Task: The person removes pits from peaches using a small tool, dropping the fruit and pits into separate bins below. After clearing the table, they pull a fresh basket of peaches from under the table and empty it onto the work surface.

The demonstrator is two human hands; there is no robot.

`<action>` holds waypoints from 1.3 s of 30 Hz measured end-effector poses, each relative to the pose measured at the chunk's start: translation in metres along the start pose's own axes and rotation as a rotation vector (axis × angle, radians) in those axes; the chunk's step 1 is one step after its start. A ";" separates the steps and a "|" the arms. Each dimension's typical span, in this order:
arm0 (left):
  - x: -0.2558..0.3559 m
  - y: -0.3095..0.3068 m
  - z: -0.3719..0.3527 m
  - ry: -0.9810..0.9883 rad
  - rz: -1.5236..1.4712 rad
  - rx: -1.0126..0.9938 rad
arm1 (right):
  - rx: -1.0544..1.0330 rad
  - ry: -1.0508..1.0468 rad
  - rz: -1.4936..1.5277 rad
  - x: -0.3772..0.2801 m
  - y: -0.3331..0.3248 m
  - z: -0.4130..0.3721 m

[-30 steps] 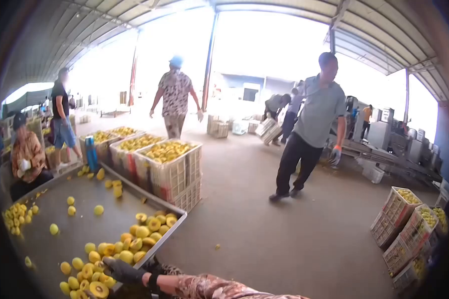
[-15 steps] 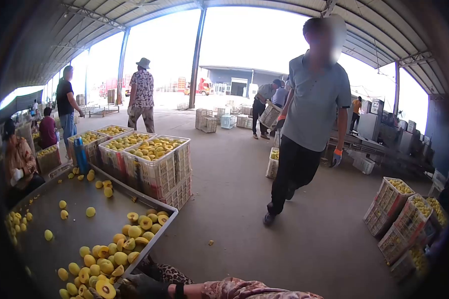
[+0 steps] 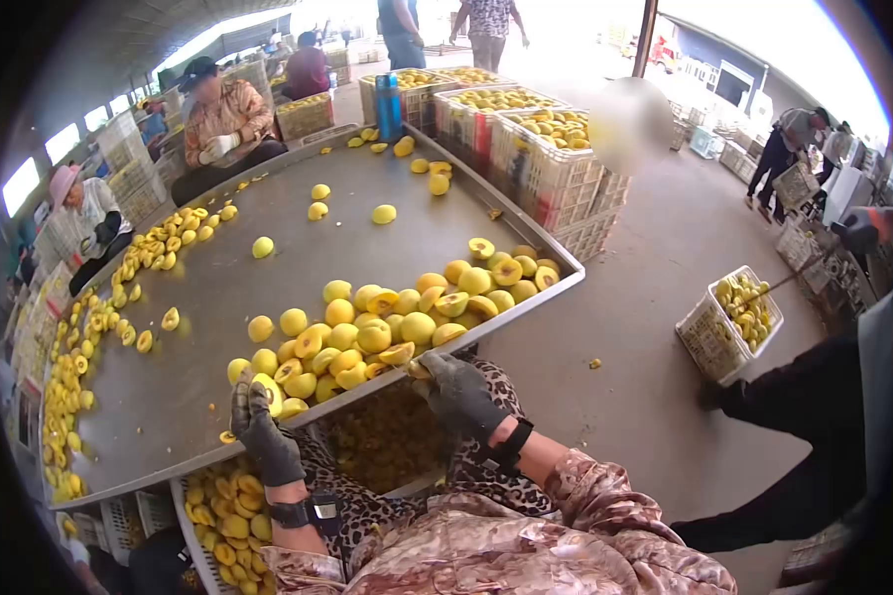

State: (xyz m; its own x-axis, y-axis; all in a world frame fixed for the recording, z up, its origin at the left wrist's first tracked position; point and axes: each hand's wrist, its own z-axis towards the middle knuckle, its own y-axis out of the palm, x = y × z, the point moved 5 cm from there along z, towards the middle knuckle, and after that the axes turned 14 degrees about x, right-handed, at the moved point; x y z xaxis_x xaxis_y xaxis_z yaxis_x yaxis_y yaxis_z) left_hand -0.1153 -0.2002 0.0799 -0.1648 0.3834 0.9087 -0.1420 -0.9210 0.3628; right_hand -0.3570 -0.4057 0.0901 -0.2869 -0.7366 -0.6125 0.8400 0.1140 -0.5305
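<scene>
My left hand [image 3: 264, 436], in a dark glove, is closed on a yellow peach half [image 3: 267, 393] at the near edge of the metal table [image 3: 208, 327]. My right hand [image 3: 461, 395], gloved as well, is closed at the table's raised rim, with a small brownish piece at its fingertips that I cannot make out. Beyond both hands lies a pile of whole and halved yellow peaches [image 3: 372, 335]. Below my left wrist stands a crate of peach halves [image 3: 230, 526], and a dim container [image 3: 387, 441] sits under the rim between my arms.
Peach halves [image 3: 79, 367] line the table's left side. Full crates [image 3: 546, 169] and a blue bottle [image 3: 388, 107] stand at the far edge. Seated people [image 3: 228, 129] work across the table. On the right, a person's dark-trousered leg [image 3: 804, 397] is near a peach crate [image 3: 714, 332].
My view has swung left and down to the table, bringing both hands into sight. The walking person has come closer on the right, beside a peach crate.
</scene>
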 end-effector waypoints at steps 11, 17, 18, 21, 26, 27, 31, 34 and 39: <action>-0.098 0.026 0.052 0.834 1.051 -0.494 | 0.309 -0.305 -0.437 0.061 0.014 0.046; -0.080 0.056 0.012 1.034 1.384 -0.585 | 0.020 0.417 -1.008 0.176 -0.124 -0.222; -0.080 0.057 0.011 1.097 1.357 -0.576 | -0.089 0.222 -1.074 0.174 -0.114 -0.252; -0.080 0.056 0.013 1.107 1.366 -0.611 | -0.045 -0.081 -1.153 0.161 -0.069 -0.298; -0.098 0.048 0.027 1.101 1.362 -0.611 | -0.032 -0.045 -1.075 0.144 -0.056 -0.299; -0.097 0.050 0.025 1.093 1.361 -0.615 | -0.042 -0.040 -1.066 0.147 -0.057 -0.300; -0.093 0.052 0.021 1.077 1.344 -0.592 | -0.029 -0.063 -1.096 0.147 -0.055 -0.300; -0.093 0.049 0.021 1.063 1.322 -0.558 | -0.034 -0.122 -1.110 0.153 -0.053 -0.302; -0.092 0.052 0.024 1.043 1.280 -0.584 | -0.013 -0.022 -1.017 0.144 -0.057 -0.297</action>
State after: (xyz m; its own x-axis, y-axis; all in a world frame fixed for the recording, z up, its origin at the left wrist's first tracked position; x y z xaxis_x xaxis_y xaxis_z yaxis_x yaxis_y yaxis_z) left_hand -0.0838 -0.2852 0.0202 -0.9134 -0.4043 -0.0479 0.3036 -0.5981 -0.7417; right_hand -0.5828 -0.3206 -0.1419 -0.8538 -0.5005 0.1435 0.1974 -0.5662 -0.8003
